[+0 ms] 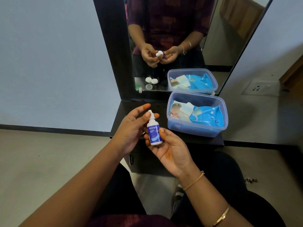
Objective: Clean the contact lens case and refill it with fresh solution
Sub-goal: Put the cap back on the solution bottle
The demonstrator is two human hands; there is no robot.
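A small white bottle of lens solution [153,131] with a blue label stands upright in front of me, above the black shelf [193,140]. My right hand [170,149] grips its lower body, fingers curled round it. My left hand [133,126] pinches the white cap at the bottle's top between thumb and fingers. The contact lens case itself is hidden behind my hands; only its reflection [151,80] shows in the mirror, lying open with a loose cap beside it.
A clear blue plastic box [173,127] with a blue wipes pack [207,117] and tissues sits on the shelf's right side, against the mirror [213,46]. A wall socket [259,87] is at the right. Floor lies to the left and right below.
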